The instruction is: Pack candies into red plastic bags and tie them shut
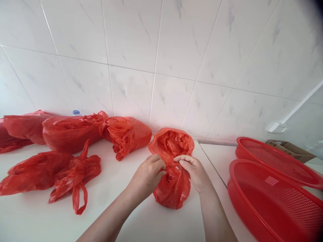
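A red plastic bag (173, 185) stands on the white counter (50, 222) just in front of me, its mouth open toward the wall. My left hand (147, 176) pinches the bag's near rim from the left, fingers closed on the plastic. My right hand (194, 171) grips the same rim from the right, fingers curled over it. What is inside the bag is hidden by crumpled plastic.
Several more red plastic bags lie on the left: a tied one (75, 174), a flat one (32, 171), and fuller ones along the tiled wall (73, 132). A blue bottle cap (76, 112) shows behind them. Two red mesh baskets (275, 205) sit at the right.
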A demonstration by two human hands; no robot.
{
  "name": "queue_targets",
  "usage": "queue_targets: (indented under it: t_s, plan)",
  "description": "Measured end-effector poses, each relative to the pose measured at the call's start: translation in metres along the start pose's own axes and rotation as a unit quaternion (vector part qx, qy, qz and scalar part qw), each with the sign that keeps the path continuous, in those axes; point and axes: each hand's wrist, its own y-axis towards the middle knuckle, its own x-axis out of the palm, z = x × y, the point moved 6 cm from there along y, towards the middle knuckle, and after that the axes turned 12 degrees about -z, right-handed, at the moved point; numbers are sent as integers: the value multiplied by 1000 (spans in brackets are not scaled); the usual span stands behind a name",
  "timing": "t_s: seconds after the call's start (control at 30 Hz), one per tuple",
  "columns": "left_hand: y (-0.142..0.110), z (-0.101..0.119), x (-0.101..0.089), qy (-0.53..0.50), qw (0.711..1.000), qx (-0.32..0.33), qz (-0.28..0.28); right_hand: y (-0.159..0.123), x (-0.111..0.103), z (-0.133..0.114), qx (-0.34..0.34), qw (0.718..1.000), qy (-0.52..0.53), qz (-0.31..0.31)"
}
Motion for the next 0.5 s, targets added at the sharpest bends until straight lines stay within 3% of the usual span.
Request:
queue_targets:
  t_s: [0.07,0.17,0.3,0.37,0.5]
  plan:
    - [-8,3,4,14,999,16,-37,8,-10,20,18,997,-32,70]
    - [-29,10,11,1,988,39,-150,19,-22,54,39,986,-70,149]
    - [-57,7,16,-64,958,20,-279,27,-27,91,51,983,-82,157]
    - [-59,2,14,-109,959,12,-263,29,-25,102,55,988,-65,127]
    - [-42,-10,10,-136,987,5,-88,27,-20,116,61,994,-35,79]
